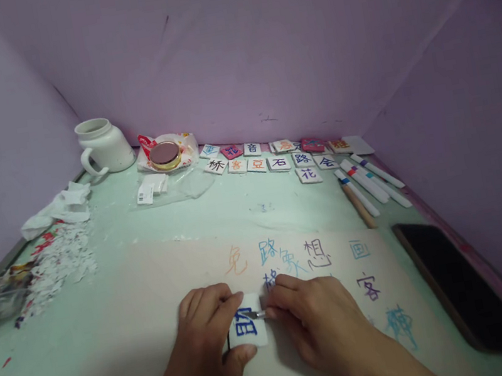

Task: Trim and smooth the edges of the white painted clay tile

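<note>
Pinching a white tile (247, 329) with a blue character, our left hand (203, 341) has its fingers clamped on its edges over the counter (153, 229); our right hand (319, 320) grips a small blade (258, 315) against it.

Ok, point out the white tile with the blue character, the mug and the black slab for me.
white tile (247, 328), head view, on its painted face.
mug (104, 146), head view, on its white side wall.
black slab (461, 285), head view, on its dark top surface.
</note>
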Demonstrator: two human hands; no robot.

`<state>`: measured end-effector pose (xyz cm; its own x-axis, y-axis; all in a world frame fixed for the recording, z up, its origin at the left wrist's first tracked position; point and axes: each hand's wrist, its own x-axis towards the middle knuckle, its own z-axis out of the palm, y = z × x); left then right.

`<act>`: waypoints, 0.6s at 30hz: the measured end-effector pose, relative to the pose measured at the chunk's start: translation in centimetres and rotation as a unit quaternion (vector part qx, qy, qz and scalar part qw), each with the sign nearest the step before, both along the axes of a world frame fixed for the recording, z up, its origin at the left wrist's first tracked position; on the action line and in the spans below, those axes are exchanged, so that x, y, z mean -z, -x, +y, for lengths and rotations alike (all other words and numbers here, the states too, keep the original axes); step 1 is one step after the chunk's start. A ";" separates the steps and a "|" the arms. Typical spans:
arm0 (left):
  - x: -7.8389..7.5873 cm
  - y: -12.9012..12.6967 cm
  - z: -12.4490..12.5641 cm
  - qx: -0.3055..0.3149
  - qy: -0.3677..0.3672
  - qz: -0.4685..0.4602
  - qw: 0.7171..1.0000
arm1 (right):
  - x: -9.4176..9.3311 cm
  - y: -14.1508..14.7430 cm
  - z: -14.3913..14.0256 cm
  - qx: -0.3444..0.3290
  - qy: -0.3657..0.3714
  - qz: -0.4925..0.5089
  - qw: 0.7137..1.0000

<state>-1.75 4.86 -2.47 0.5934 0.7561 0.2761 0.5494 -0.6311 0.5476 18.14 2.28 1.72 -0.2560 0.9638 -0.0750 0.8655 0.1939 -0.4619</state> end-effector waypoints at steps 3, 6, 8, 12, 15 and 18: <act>-0.2 0.0 0.0 0.000 0.004 0.007 1.000 | 0.0 0.2 -0.1 0.039 0.024 0.020 0.999; -0.4 0.0 -0.1 0.000 0.011 0.019 1.000 | 0.1 0.4 -0.2 0.071 0.051 0.039 0.995; -0.6 -0.1 -0.1 -0.002 0.010 0.020 1.000 | 0.1 0.4 -0.1 0.085 0.070 0.051 0.993; -0.6 -0.2 -0.1 -0.012 0.012 0.021 1.000 | 0.1 0.2 0.1 0.116 0.097 0.079 0.985; -0.5 -0.2 -0.1 -0.014 0.011 0.013 1.000 | 0.2 -0.2 0.3 0.114 0.140 0.149 0.972; -0.4 -0.1 -0.1 -0.011 0.005 0.007 1.000 | 0.2 -0.6 0.5 0.109 0.187 0.231 0.949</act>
